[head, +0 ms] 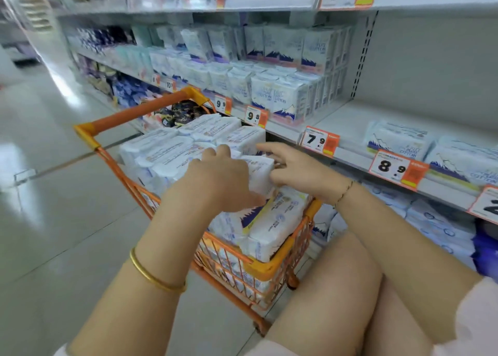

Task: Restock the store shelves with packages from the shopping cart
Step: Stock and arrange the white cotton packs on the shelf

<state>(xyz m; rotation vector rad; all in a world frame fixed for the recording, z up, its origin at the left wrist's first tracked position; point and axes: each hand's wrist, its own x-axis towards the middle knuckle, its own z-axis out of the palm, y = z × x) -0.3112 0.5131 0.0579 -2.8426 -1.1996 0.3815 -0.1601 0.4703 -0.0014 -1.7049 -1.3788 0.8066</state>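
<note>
Head view: mid-grab over the cart (269,269), judging by the hands. Best done as a two-sided squeeze, so worth keeping one hand on each end of the package (260,171) and lifting straight up out of the cart before swinging across. Soft plastic wrap by the look of it, probably squishy and a bit slippery, so better to clamp the ends than to pinch a corner. Also worth watching the neighbouring packs (161,153), stacked loose above the cart's rim and likely to slide off if dragged along. Then over to the bare stretch of shelf (347,118) just past the cart's right side, behind the 7.9 price tag (319,140). Seems the obvious gap to fill, though only a guess.

Now the fingers. Left hand (223,178) draped over the package's end toward the aisle side of the cart, fingers (225,151) curled down round the top edge, thumb angled toward the cart's near corner. Gripping, as far as can be told. Right hand (296,172) up against the opposite end, toward the cart's shelf side, fingers (265,147) loosely spread and mostly straight, pressing rather than wrapping. Package sandwiched between the two, touching both, on top of the pile around the middle of the cart. Can't tell whether already lifted a hair or just resting on the packs underneath.
</note>
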